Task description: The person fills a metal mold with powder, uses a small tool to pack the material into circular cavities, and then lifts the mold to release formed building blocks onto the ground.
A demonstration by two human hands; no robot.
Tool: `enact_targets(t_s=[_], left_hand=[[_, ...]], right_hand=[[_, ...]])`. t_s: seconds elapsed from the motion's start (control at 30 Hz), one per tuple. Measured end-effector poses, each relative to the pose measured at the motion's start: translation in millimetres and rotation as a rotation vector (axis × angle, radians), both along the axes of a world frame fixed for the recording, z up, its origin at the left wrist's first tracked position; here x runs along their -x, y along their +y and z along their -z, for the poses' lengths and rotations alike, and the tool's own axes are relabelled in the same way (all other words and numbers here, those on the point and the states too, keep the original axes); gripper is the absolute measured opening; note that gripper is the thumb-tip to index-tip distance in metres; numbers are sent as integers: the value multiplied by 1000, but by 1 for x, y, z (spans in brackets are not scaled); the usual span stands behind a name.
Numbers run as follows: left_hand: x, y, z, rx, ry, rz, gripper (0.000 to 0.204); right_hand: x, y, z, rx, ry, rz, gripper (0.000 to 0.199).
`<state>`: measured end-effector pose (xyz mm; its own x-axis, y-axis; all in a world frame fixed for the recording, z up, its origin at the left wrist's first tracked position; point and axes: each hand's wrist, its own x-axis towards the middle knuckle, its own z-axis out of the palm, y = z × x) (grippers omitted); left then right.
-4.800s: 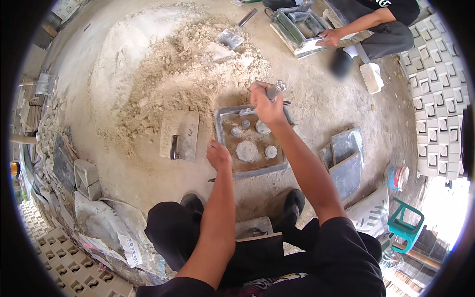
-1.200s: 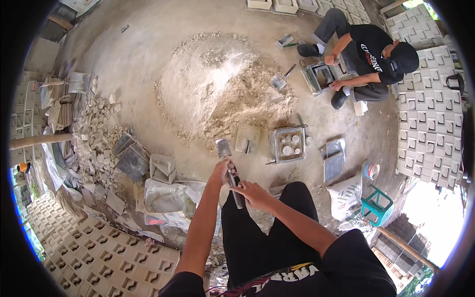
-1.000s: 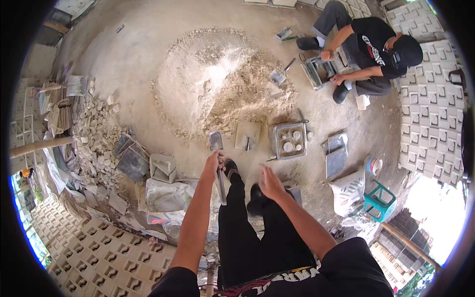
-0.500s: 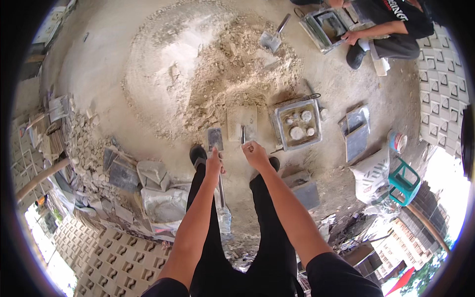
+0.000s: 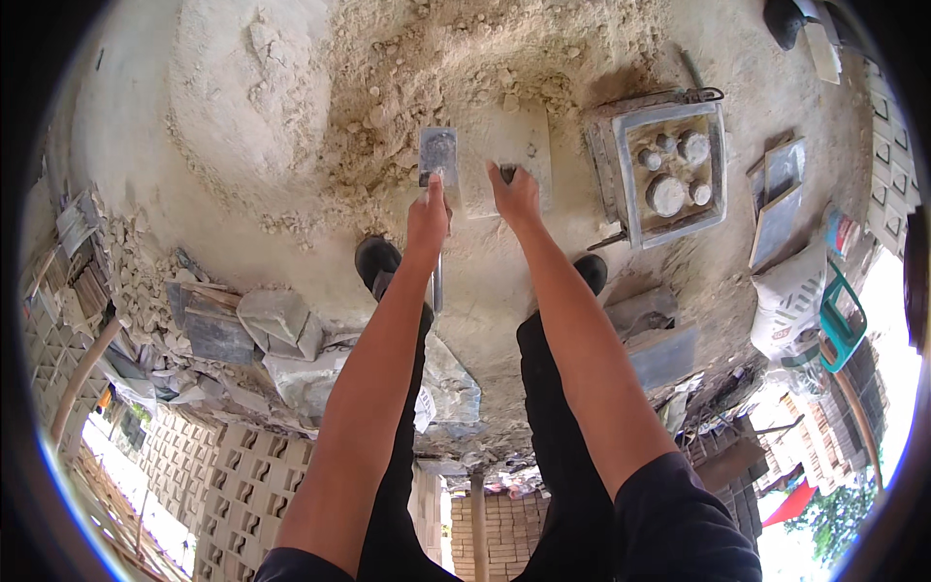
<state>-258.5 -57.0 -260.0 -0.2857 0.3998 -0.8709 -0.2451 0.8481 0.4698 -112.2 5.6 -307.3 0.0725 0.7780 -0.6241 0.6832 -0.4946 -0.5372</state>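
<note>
My left hand [image 5: 427, 213] is closed around a small shovel [image 5: 439, 150] with a flat, squarish grey blade. Its handle runs back past my wrist toward my feet. The blade is at the near edge of a heap of pale, crumbly mix [image 5: 407, 68]. Just to the right, my right hand [image 5: 516, 194] is closed over a dark, short metal piece [image 5: 507, 174]; most of it is hidden by the fingers. Beneath and beyond that hand lies a flat pale board [image 5: 529, 131] dusted with the mix.
On the right stands a square grey mould [image 5: 718, 199] with several round pieces inside. Farther right are grey panels [image 5: 779, 213], a white sack [image 5: 790, 301] and a green plastic stool [image 5: 842, 320]. Blocks [image 5: 281, 325] and rubble lie on the left. Another person's shoe [image 5: 784, 21] shows top right.
My view has tilted nearer and both hands have moved forward over the ground, the right one now over the board. The other person and the second shovel have mostly left the view.
</note>
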Motion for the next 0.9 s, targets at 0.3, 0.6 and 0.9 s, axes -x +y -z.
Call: enact_targets(t_s=[0.3,0.6,0.9], left_hand=[[17,9,-26,16,-102,-126,54],[6,24,-63,85,13,-94,56],[-24,20,-111,113,-12,-54,56]], right_hand=[[4,53,-26,-174,-58,-161,46],[-28,12,-62,-158,-169,-262,42],[-80,-10,-161,-243,-38,-73,42]])
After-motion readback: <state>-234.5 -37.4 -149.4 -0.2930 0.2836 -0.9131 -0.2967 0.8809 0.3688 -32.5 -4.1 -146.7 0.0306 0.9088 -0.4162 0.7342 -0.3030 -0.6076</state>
